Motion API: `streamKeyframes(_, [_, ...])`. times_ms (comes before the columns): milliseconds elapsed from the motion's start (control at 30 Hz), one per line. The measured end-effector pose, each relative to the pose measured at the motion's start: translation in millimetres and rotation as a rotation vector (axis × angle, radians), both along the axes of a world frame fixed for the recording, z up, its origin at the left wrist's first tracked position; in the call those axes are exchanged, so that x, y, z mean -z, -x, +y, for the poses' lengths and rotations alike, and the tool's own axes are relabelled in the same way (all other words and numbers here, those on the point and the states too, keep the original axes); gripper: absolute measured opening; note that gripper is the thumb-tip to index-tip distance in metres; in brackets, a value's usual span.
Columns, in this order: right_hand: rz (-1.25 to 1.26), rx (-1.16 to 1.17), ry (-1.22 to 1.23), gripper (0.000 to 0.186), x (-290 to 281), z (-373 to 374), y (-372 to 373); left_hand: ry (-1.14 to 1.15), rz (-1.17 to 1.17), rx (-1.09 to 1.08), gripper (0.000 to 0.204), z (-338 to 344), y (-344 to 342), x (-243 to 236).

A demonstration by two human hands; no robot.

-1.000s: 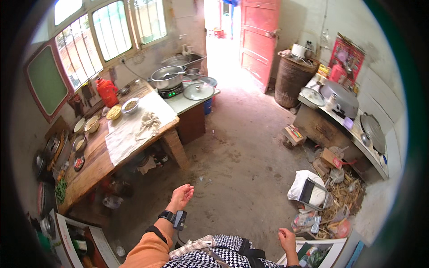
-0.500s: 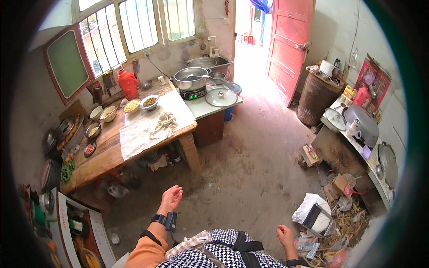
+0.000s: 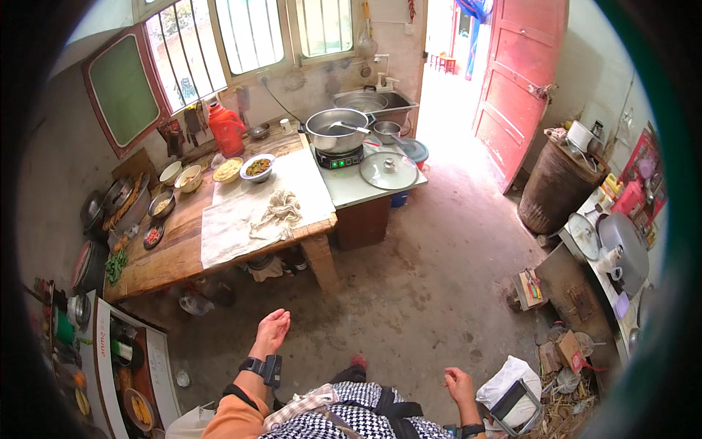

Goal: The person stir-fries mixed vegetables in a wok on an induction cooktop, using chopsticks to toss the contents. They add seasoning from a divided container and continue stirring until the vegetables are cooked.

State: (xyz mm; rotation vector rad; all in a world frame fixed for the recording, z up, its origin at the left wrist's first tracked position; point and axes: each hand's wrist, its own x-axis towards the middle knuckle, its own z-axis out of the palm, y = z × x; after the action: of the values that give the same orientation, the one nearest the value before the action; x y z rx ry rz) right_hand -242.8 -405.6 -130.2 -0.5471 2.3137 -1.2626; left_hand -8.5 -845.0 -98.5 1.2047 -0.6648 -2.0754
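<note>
My left hand [image 3: 272,331] hangs in the air over the floor, in front of the wooden table [image 3: 164,249]. Its fingers are loosely curled and hold nothing. Low on the right, my right hand [image 3: 459,383] is also curled and empty, beside a folding stool [image 3: 516,406] with a white bag [image 3: 507,379]. On the table lie a white cloth [image 3: 227,238] and a crumpled rag [image 3: 280,212]. Several bowls of food stand behind them, among them a bowl of dark greens [image 3: 259,169]. A steel pot [image 3: 336,132] with a ladle sits on an induction cooker [image 3: 341,159].
A glass lid [image 3: 389,171] lies right of the cooker. A red thermos [image 3: 227,132] stands by the window. A red door [image 3: 521,80] is open at the back. At right are a rusty barrel [image 3: 559,183], a long counter, and firewood [image 3: 570,410]. A white cabinet [image 3: 110,366] is at lower left.
The view has shifted, so the table and cooker appear farther right and a little lower. A foot now shows in front of my apron. Both hands stay empty.
</note>
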Motion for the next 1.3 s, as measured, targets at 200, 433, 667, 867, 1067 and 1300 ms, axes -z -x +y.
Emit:
streamKeyframes(200, [-0.030, 0.053, 0.021, 0.019, -18, -62, 64, 0.024, 0.030, 0.062, 0.033, -57, 78, -7])
streamKeyframes(433, [0.012, 0.141, -0.056, 0.019, -29, -59, 109, 0.018, 0.000, 0.251, 0.036, -94, 181, -11])
streamKeyframes(667, [0.137, 0.219, -0.243, 0.021, 1, -14, 160, 0.036, -0.063, 0.444, 0.030, -91, 274, 9])
streamKeyframes(867, [0.052, 0.297, -0.235, 0.021, -5, 12, 261, 0.052, -0.110, 0.414, 0.023, -76, 371, 8])
streamKeyframes(1067, [0.069, 0.352, -0.178, 0.021, -29, 33, 366, 0.042, -0.159, 0.531, 0.034, -48, 479, -7])
streamKeyframes(1300, [0.034, 0.407, -0.142, 0.022, -11, 25, 433, 0.064, -0.141, 0.577, 0.046, -56, 607, 6])
